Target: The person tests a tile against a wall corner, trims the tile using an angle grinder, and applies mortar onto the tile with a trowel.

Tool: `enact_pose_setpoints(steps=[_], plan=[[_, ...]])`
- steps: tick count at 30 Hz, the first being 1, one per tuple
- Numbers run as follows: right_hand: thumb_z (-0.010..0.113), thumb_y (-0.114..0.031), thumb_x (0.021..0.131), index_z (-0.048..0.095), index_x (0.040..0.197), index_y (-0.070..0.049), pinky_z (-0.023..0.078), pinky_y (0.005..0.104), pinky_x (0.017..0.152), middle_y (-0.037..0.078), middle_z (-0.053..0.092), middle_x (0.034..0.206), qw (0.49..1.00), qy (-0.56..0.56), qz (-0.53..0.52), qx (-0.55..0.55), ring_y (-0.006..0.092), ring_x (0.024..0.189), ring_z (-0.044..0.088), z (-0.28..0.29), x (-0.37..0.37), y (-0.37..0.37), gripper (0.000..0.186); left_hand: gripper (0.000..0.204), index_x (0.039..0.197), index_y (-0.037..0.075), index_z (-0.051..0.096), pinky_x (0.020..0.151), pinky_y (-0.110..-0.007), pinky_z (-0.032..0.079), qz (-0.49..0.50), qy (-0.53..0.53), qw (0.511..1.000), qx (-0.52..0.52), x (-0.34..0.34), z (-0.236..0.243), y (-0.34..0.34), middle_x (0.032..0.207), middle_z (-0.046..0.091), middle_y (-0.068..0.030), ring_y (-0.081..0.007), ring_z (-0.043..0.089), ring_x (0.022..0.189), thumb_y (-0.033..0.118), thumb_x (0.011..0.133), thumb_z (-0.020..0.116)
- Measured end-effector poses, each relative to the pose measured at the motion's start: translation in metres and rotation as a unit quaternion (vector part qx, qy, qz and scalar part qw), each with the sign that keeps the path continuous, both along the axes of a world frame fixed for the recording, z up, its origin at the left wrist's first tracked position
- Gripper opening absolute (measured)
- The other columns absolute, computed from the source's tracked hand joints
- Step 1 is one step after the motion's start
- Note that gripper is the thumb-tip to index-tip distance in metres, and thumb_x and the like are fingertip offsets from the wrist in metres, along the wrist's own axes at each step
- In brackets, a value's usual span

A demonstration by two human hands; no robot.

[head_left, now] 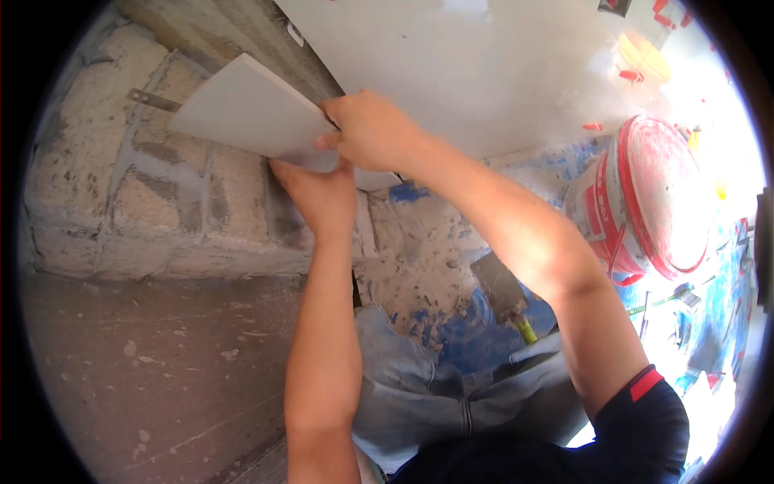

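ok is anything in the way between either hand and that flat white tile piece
Nothing visible is: the bare right hand and bare left hand are both at the edges of the flat white tile piece. The thin grey metal strip pokes out past its left end, away from both hands.

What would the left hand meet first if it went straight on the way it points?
The white tile, which the left hand seems to touch; depth at the contact is unclear.
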State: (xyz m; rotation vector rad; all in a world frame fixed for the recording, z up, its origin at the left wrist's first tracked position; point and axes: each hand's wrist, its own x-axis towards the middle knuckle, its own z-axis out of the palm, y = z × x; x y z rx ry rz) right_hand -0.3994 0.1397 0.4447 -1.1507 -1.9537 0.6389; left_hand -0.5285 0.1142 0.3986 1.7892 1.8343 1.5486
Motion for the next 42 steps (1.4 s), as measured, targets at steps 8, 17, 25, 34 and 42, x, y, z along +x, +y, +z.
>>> enact_pose_setpoints(steps=[8, 17, 25, 34, 42], plan=[[0.072, -0.026, 0.086, 0.067, 0.102, 0.0, 0.051, 0.0468, 0.07, 0.022, 0.068, 0.081, 1.0, 0.001, -0.007, -0.007, 0.0401, 0.079, 0.066, 0.012, -0.005, 0.011, 0.031, 0.087, 0.136, -0.011, 0.031, 0.101, -0.048, 0.041, 0.034, 0.03, 0.999, 0.014, 0.002, 0.004, 0.008, 0.127, 0.045, -0.0294, -0.0429, 0.047, 0.121, 0.026, 0.077, 0.082], [0.072, -0.027, 0.085, 0.063, 0.092, 0.004, 0.049, 0.0489, 0.069, 0.026, 0.065, 0.079, 0.997, 0.059, -0.056, -0.007, 0.0438, 0.077, 0.063, 0.024, -0.007, 0.004, 0.033, 0.096, 0.142, -0.013, 0.022, 0.103, -0.049, 0.04, 0.103, -0.002, 0.995, 0.018, 0.019, 0.017, 0.006, 0.13, 0.037, -0.0338, -0.0475, 0.042, 0.123, 0.025, 0.077, 0.081], [0.069, -0.028, 0.088, 0.067, 0.094, 0.001, 0.052, 0.0455, 0.073, 0.023, 0.068, 0.085, 0.994, 0.011, -0.093, -0.051, 0.0388, 0.082, 0.067, 0.025, 0.022, 0.004, 0.03, 0.11, 0.146, -0.013, 0.015, 0.106, -0.049, 0.04, 0.154, -0.015, 0.988, 0.025, 0.029, 0.032, 0.013, 0.136, 0.033, -0.0326, -0.0481, 0.041, 0.126, 0.025, 0.072, 0.086], [0.067, -0.029, 0.089, 0.072, 0.103, -0.003, 0.053, 0.0433, 0.079, 0.021, 0.071, 0.092, 0.992, 0.058, -0.103, -0.034, 0.0363, 0.088, 0.068, 0.015, 0.082, 0.012, 0.03, 0.113, 0.145, -0.014, 0.02, 0.111, -0.049, 0.033, 0.127, -0.046, 0.99, 0.051, 0.017, 0.035, 0.026, 0.14, 0.033, -0.0335, -0.047, 0.034, 0.131, 0.027, 0.066, 0.089], [0.067, -0.032, 0.09, 0.07, 0.098, -0.002, 0.051, 0.0357, 0.071, 0.014, 0.068, 0.077, 0.989, 0.097, -0.098, -0.057, 0.0229, 0.076, 0.066, 0.001, 0.117, 0.017, 0.031, 0.113, 0.146, -0.011, 0.02, 0.11, -0.048, 0.035, 0.12, -0.064, 0.99, 0.036, 0.013, 0.028, 0.037, 0.139, 0.035, -0.0323, -0.0463, 0.036, 0.131, 0.028, 0.066, 0.09]])
